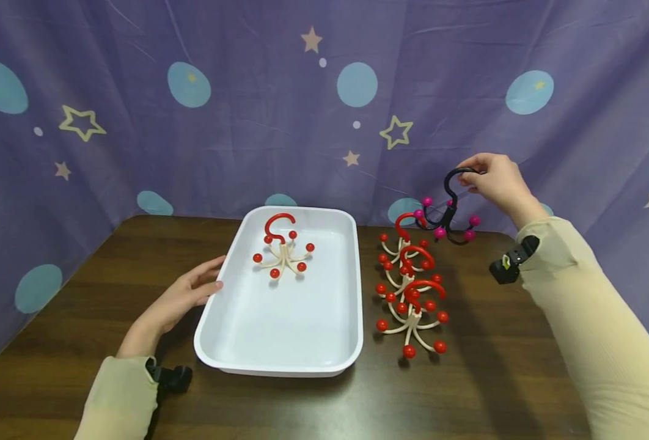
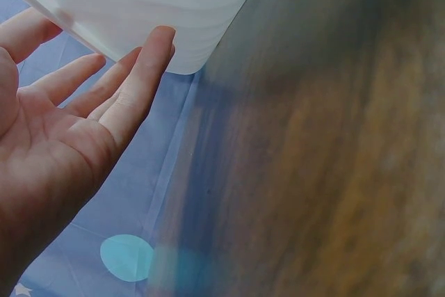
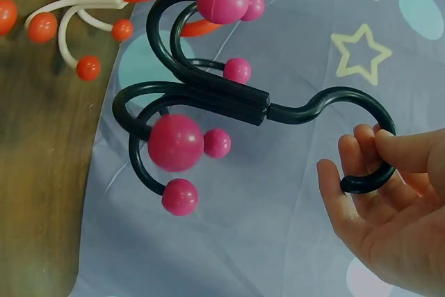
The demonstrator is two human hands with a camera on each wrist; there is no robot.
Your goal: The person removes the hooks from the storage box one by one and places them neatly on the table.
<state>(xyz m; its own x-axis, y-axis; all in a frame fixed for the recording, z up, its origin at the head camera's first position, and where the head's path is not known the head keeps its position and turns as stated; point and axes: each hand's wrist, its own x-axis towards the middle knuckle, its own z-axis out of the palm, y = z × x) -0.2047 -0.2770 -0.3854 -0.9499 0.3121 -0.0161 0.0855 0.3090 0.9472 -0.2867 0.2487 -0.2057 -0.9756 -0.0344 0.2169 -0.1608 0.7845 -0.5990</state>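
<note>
My right hand (image 1: pixel 497 180) pinches the curved top of a black multi-arm hanging hook (image 3: pixel 264 108) with pink ball tips, held in the air above the table's back right. Below it, several cream multi-arm hanging hooks (image 1: pixel 414 321) with red tops and red balls stand in a row, overlapping. A similar red-and-cream hook (image 1: pixel 283 256) stands in the far half of a white tray (image 1: pixel 280 370). At the tray's left side is my left hand (image 1: pixel 184 293), its fingers fairly straight and touching the rim; the left wrist view shows the fingers (image 2: pixel 142 78) along the outer wall.
A dark wooden table (image 1: pixel 412 397) carries the tray and the row of hooks. Behind it hangs a purple curtain (image 1: pixel 280 122) with stars and blue spots. Both wrists wear black strapped devices (image 1: pixel 505 269).
</note>
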